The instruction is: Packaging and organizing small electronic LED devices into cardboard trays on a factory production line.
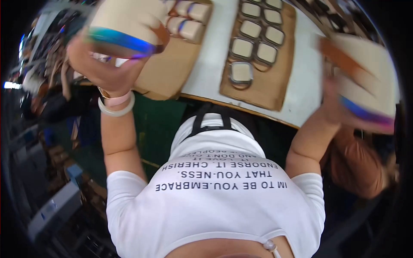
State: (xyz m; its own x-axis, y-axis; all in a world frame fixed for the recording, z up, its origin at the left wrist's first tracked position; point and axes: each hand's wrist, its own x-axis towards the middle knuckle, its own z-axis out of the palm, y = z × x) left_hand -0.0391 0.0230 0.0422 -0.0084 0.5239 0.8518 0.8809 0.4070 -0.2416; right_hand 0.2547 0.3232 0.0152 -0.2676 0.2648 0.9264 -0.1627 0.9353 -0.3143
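Note:
My left hand (101, 71), raised at the upper left, is wrapped round a cream, rounded block-like case (124, 19) with a shiny rainbow band and a brown strap-like part. Over on the right, my right hand (332, 96) grips a similar cream case (372, 69), also with a brown strip and a blue-purple shiny band. Both cases are held up off the table, and motion blurs them, the right one more. Parts of my right fingers are hidden behind its case. A pink band and a white bangle circle my left wrist.
On the white table (211, 56), a brown cardboard sheet (275, 86) carries several cream square cases (241, 72) in two rows. More cream cases (190, 30) lie on another cardboard piece (167, 71) at left. Other people sit close by: dark clothing (53, 103) left, a brown sleeve (359, 165) right.

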